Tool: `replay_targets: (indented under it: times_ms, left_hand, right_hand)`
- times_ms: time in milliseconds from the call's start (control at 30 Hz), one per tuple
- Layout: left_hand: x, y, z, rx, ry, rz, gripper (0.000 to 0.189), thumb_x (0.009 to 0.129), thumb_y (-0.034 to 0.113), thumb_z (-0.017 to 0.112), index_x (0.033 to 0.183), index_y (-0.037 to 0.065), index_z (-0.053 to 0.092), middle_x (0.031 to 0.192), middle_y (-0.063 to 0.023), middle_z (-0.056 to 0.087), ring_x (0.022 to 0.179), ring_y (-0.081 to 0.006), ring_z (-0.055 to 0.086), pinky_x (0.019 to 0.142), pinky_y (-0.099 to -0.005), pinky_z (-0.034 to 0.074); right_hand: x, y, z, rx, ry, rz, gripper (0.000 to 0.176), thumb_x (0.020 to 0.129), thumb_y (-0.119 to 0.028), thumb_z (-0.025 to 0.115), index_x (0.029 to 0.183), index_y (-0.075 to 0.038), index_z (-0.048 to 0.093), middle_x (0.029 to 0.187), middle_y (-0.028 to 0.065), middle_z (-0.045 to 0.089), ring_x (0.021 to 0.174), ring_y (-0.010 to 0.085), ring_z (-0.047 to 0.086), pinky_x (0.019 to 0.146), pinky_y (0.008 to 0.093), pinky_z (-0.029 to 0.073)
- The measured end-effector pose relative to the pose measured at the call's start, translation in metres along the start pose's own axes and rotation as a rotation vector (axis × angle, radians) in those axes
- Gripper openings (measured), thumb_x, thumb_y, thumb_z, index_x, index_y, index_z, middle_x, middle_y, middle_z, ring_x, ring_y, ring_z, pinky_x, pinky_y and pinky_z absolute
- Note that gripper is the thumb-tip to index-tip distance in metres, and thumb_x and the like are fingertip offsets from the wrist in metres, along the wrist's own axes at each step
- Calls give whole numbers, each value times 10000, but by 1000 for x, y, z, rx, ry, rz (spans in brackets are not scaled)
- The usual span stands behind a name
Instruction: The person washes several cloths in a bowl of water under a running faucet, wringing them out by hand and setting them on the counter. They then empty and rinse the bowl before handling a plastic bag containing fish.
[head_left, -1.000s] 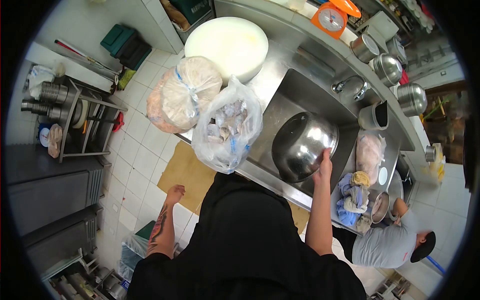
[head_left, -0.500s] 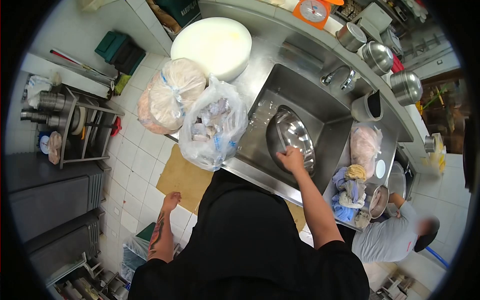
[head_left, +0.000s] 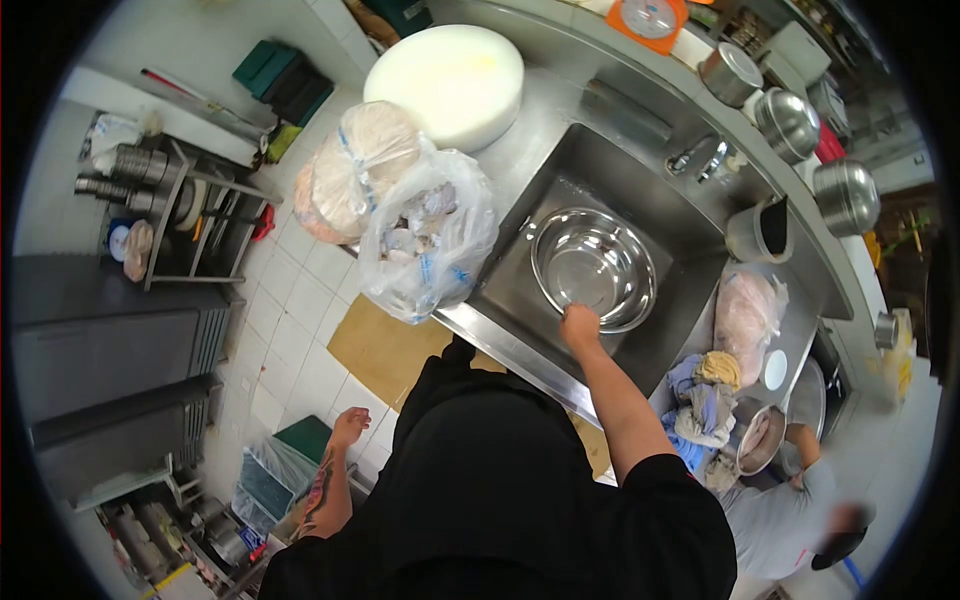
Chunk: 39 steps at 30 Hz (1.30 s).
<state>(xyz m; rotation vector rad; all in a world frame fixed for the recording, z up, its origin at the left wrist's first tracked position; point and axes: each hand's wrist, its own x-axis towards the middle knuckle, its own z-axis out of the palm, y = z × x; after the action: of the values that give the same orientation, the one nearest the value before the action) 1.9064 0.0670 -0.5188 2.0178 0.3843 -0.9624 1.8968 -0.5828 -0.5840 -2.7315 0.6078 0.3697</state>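
Observation:
A shiny steel mixing bowl (head_left: 598, 262) sits upright inside the sink (head_left: 510, 290), its open mouth facing up. My right hand (head_left: 580, 326) is closed on the near rim of this bowl. Down at my side, away from the counter, hangs my left hand (head_left: 349, 427) with loosely bent fingers and nothing in it. An open plastic bag (head_left: 428, 245) with greyish pieces inside stands left of the sink. Behind it is a tied bag (head_left: 362, 165) of pale pinkish contents. The faucet (head_left: 697, 160) is at the sink's far wall.
A thick round white block (head_left: 445, 85) rests on the counter's left end. Right of the sink are a bag of pink meat (head_left: 748, 325), a container (head_left: 757, 228) and bunched cloths (head_left: 700, 400). A co-worker (head_left: 775, 510) reaches toward a steel pot (head_left: 757, 437).
The bowl has gone from tilted on its side to upright in the sink, still in my right hand. The stream at the faucet is no longer visible. My view has shifted slightly.

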Motion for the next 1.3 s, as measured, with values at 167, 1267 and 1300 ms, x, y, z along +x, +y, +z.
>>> replay_targets:
  times_ms: [167,1267,1300]
  left_hand:
    - [-33,-16,18,-16,32,-44,246,1013,189,620,1113,-29,672,944,-106,721,841,-178,691,769,-323,587]
    - [162,46,-94,1063,-265,448,305,924,239,631,1094,-1,710,1082,-172,736,955,-327,719,799,-435,576]
    - [170,38,-102,1061,-265,448,305,924,239,631,1094,-1,710,1082,-172,736,955,-327,719,799,-435,576]
  right_hand:
    - [4,3,1,-166,-218,20,174,830,-181,706,984,-118,759,1080,107,729,1059,309,700,870,473,570]
    - [-98,-106,-53,772,357,351,230,987,-157,598,1096,-10,738,858,101,762,763,150,724,700,301,544]
    - [-96,-115,-60,771,357,350,230,987,-157,598,1096,-10,738,858,101,762,763,150,724,700,301,544]
